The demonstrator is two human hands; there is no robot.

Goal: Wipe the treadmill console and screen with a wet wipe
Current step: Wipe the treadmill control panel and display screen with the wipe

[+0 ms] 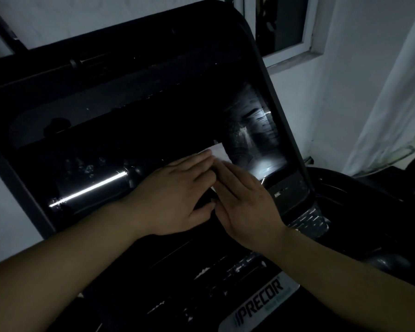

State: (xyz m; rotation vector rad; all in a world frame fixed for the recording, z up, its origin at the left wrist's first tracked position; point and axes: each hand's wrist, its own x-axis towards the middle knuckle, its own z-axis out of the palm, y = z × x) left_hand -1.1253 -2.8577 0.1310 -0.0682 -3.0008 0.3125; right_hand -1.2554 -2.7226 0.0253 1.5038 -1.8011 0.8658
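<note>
Hands flat here in the head view: left hand (175,197) and right hand (244,207) both press straight-fingered on the wet wipe (219,152), pinning it to the screen (254,140), probably for even pressure.

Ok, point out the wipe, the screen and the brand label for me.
wipe (222,153): head view, on the white corner showing above the fingertips.
screen (252,137): head view, on the streaky glass at its right side.
brand label (261,301): head view, on the lettering.
</note>
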